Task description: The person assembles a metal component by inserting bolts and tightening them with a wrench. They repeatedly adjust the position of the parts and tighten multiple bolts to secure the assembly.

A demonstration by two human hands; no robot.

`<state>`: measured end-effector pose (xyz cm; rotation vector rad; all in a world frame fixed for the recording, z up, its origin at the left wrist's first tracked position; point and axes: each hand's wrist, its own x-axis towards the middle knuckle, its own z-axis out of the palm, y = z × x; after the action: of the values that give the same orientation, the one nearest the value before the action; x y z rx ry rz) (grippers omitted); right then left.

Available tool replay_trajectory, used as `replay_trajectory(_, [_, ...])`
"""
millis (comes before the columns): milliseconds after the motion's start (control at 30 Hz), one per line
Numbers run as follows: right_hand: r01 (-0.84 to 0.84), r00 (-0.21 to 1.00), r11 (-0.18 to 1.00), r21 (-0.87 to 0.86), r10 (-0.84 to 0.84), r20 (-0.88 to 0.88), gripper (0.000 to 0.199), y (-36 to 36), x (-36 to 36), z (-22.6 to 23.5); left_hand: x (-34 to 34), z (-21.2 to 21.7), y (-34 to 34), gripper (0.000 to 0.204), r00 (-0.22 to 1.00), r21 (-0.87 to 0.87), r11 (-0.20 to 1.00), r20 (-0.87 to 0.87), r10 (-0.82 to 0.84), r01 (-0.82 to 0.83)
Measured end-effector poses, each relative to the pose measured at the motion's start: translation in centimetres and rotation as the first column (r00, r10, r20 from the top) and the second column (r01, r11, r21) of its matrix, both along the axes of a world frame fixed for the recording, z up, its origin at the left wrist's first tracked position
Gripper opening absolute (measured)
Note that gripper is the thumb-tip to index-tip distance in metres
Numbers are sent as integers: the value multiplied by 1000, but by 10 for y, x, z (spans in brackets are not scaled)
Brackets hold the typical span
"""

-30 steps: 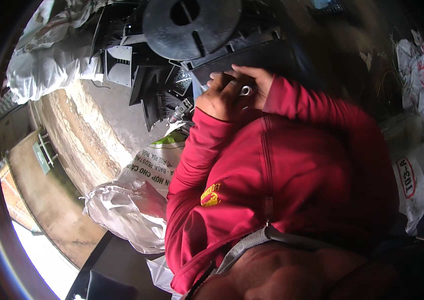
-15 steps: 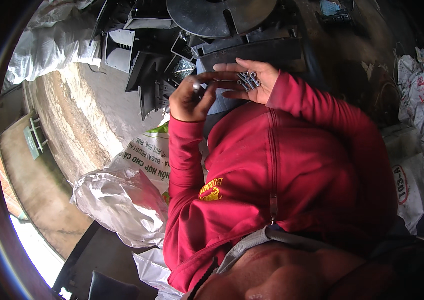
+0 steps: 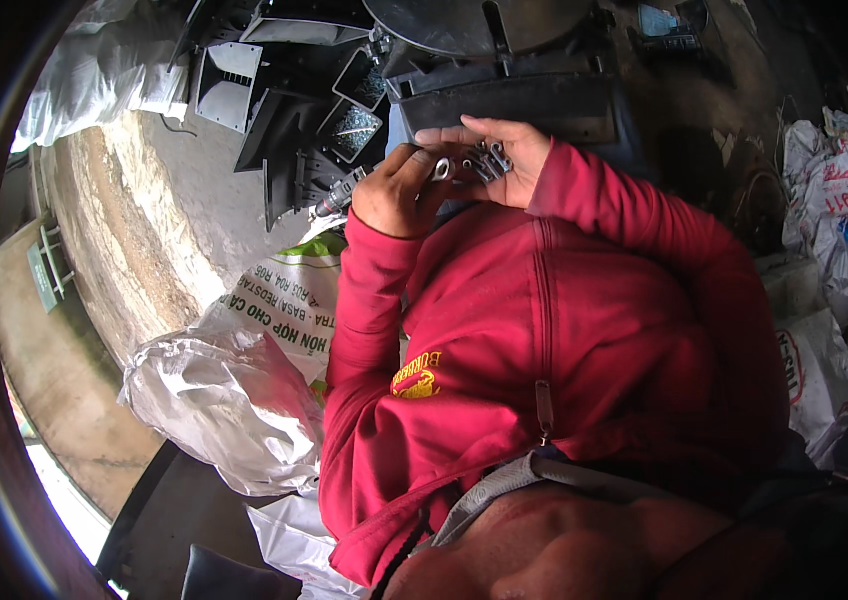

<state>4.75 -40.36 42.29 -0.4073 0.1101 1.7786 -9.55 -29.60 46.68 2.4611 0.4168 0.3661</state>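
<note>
Treat the bolts (image 3: 489, 163) as probably light, stiff, slippery, best pinched by the shank, with right hand (image 3: 523, 158) loosely spread beneath them and left hand (image 3: 390, 196) curled beside them, fingertip hold impossible to tell.

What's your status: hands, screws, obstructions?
Right hand open, screws on palm. Left hand curled alongside, grip unclear. Black panel beyond both hands, not between them.

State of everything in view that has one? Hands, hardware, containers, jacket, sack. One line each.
Left hand: fingers bent, grip unclear
Right hand: open, palm up
Screws: loose, piled on the right palm
Nearer small container: open-topped, small metal parts inside
Red jacket: zipped nearly to the collar
White sack: crumpled
</note>
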Motion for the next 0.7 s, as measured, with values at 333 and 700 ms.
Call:
replay_trajectory(333, [-29, 998, 999, 31, 27, 58, 44, -1, -1, -8, 6, 1, -14, 16, 996, 20, 999, 74, 40, -42])
replay_trajectory(700, [-1, 996, 998, -62, 7, 88, 44, 0, 0, 0, 12, -11, -25, 23, 985, 81, 982, 15, 170, -171])
